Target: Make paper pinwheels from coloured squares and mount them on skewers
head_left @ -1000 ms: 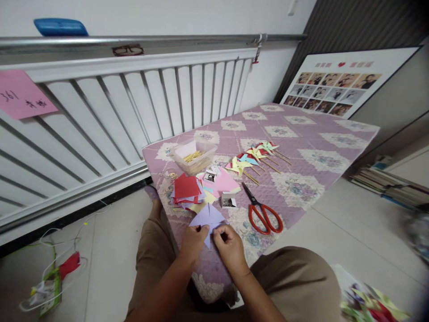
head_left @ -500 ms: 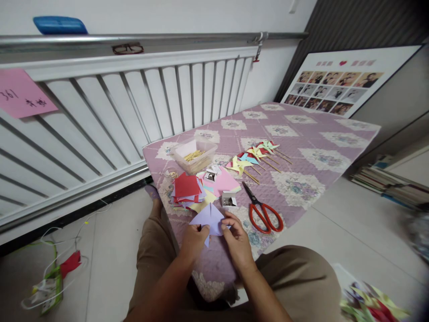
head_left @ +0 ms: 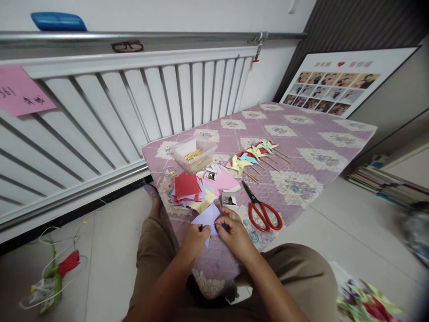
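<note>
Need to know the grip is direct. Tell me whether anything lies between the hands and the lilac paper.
Nothing visible does. The left hand and right hand both pinch the lilac paper directly at its near edge; the scissors lie apart to the right.

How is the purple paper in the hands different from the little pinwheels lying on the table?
The purple paper is one plain colour; the pinwheels are yellow, blue, red and green. The purple paper has no stick, while each pinwheel sits on a wooden stick. Both hands, left hand and right hand, pinch the purple paper; the pinwheels lie untouched. Both are folded paper.
</note>
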The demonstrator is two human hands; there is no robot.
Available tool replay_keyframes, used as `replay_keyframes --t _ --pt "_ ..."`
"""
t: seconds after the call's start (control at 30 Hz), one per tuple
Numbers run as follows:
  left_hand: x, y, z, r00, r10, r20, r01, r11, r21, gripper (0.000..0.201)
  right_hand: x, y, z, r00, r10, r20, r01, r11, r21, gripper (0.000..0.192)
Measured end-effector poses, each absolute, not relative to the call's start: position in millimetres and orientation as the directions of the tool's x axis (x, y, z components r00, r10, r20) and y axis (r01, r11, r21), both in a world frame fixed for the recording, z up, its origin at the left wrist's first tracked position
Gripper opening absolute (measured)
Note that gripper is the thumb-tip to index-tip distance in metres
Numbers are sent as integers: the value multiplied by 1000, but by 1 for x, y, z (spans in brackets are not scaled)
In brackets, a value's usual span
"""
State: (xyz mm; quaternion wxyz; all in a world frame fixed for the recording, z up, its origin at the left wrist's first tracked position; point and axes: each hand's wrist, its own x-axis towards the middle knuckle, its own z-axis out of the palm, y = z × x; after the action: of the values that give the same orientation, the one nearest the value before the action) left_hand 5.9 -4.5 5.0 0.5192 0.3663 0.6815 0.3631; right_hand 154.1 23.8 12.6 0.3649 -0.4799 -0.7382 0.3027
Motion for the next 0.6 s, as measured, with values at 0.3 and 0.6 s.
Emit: replay_keyframes --t 0.3,0.6 --pt "5 -4 -1 -147 900 -411 69 424 903 16 149 24 20 -324 912 250 488 387 -782 14" --pt "4 -4 -2 -147 924 -353 79 366 927 12 145 26 18 -348 895 279 458 422 -782 14"
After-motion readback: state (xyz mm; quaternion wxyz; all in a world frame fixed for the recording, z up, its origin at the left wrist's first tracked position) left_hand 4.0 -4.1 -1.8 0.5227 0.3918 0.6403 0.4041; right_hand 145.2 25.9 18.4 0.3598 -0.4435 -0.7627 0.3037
